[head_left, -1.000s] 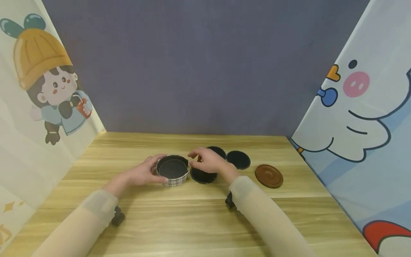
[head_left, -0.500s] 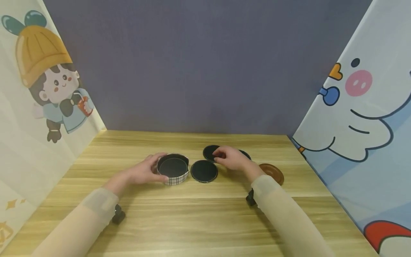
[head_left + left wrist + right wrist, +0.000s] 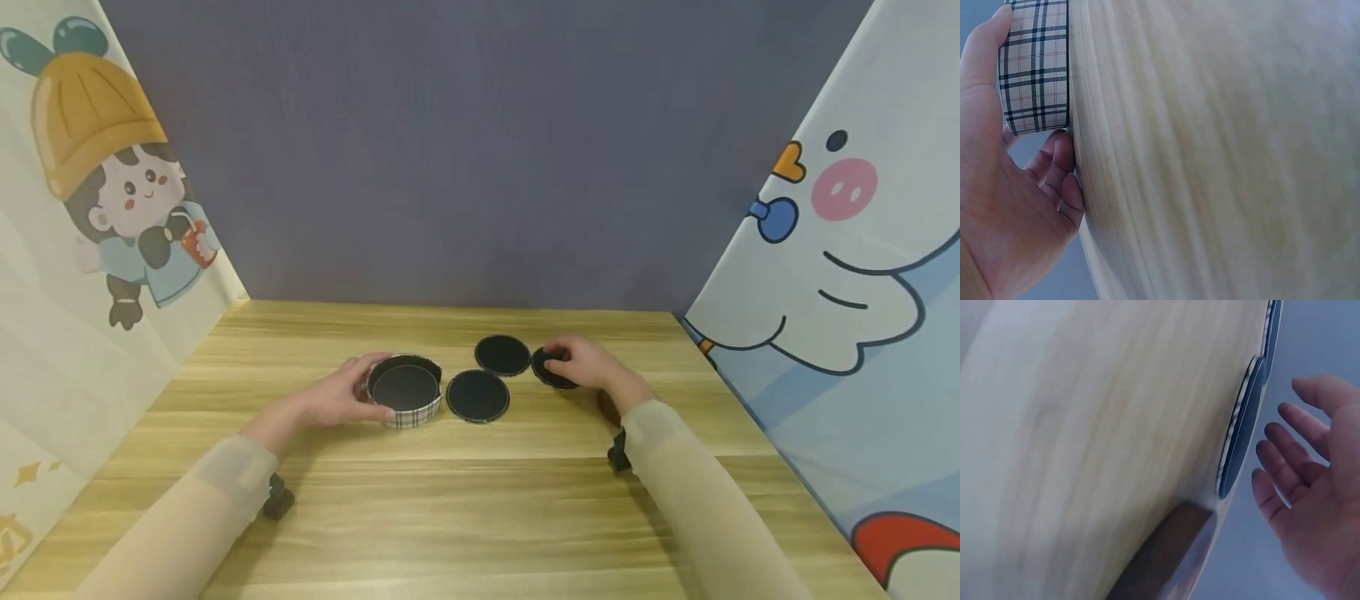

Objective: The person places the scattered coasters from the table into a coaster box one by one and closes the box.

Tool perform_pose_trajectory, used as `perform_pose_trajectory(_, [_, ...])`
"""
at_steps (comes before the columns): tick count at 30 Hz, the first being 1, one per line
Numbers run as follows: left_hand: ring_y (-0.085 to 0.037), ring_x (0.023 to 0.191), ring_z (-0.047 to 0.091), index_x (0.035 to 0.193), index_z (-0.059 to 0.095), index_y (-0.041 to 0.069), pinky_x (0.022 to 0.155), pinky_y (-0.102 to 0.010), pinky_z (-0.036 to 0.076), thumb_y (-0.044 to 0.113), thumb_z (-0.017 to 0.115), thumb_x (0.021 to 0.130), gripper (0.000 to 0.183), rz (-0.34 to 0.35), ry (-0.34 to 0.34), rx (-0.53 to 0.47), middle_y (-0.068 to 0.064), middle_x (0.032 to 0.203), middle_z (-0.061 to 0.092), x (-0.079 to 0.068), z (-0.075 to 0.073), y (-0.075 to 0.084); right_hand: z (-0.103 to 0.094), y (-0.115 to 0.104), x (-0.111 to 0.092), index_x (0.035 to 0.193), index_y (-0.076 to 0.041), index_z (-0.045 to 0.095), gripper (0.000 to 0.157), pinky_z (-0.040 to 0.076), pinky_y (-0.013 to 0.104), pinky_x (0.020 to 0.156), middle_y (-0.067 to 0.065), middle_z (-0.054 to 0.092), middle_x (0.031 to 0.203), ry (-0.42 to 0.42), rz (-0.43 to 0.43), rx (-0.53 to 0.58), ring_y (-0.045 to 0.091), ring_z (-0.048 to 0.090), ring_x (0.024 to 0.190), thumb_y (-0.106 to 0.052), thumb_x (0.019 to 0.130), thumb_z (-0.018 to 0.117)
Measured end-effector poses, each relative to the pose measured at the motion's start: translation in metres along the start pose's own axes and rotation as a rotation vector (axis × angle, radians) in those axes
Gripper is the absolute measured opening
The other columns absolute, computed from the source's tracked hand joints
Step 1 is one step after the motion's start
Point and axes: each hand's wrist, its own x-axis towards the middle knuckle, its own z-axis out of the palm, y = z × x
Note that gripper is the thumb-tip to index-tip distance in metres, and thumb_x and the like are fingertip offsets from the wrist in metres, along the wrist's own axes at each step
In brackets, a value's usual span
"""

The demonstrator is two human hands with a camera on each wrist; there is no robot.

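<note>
My left hand (image 3: 348, 396) grips a round, open-topped coaster holder (image 3: 412, 417) from its left side, thumb at the front and fingers round the back. Black inside, the holder has a plaid outer wall (image 3: 1036, 69) that stands on the table. A gap shows in its right side. Over the rightmost black round coaster (image 3: 551, 377) is my right hand (image 3: 588, 364), fingers loosely bent; the right wrist view shows them apart from the coaster's stitched edge. Two more coasters lie flat between the hands, a front one (image 3: 477, 397) and a back one (image 3: 502, 355).
A brown round disc (image 3: 609, 407) lies mostly hidden under my right wrist; its glossy side (image 3: 1175, 550) shows in the right wrist view. The wood-grain table (image 3: 450, 517) ends at a grey back panel (image 3: 465, 167). Cartoon-printed walls flank both sides.
My right hand has moved right, from beside the holder across the coasters to the rightmost one, uncovering the other two. The brown disc is now mostly covered. My left hand stays on the holder.
</note>
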Motion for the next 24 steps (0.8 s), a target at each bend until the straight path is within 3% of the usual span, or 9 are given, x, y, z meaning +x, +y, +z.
perform_pose_trajectory(4, [-0.053,0.139,0.056,0.175,0.022,0.020,0.120,-0.072,0.045,0.049,0.092,0.089,0.114,-0.006,-0.004,0.003,-0.031,0.157,0.039,0.000,-0.001,0.001,-0.002,0.012,-0.001,0.146,-0.003,0.067,0.045,0.054,0.063,0.111,0.027,0.063,0.148,0.005,0.029,-0.028,0.044,0.064,0.130,-0.029,0.109,0.066])
perform_pose_trajectory(10, [-0.054,0.142,0.055,0.175,0.022,0.021,0.121,-0.073,0.042,0.050,0.091,0.088,0.115,-0.008,-0.003,0.009,-0.031,0.159,0.038,0.001,0.000,-0.001,-0.004,0.016,-0.005,0.159,-0.007,0.055,0.072,0.034,0.075,0.126,0.033,0.039,0.169,-0.038,0.104,-0.089,0.057,0.034,0.157,-0.049,0.103,0.072])
perform_pose_trajectory(15, [-0.054,0.142,0.054,0.175,0.022,0.022,0.121,-0.072,0.043,0.051,0.092,0.088,0.116,-0.011,0.001,0.011,-0.031,0.160,0.038,0.002,0.000,-0.002,-0.004,0.017,-0.005,0.168,-0.009,0.043,0.093,0.027,0.078,0.128,0.033,0.027,0.175,-0.087,0.168,-0.126,0.061,0.021,0.162,-0.064,0.099,0.073])
perform_pose_trajectory(24, [-0.054,0.142,0.054,0.175,0.024,0.020,0.121,-0.073,0.042,0.049,0.093,0.088,0.115,-0.001,0.004,0.003,-0.032,0.158,0.039,0.002,0.000,-0.001,-0.001,0.017,-0.003,0.170,-0.009,0.039,0.098,0.023,0.080,0.129,0.034,0.027,0.175,-0.099,0.184,-0.147,0.063,0.019,0.162,-0.066,0.097,0.073])
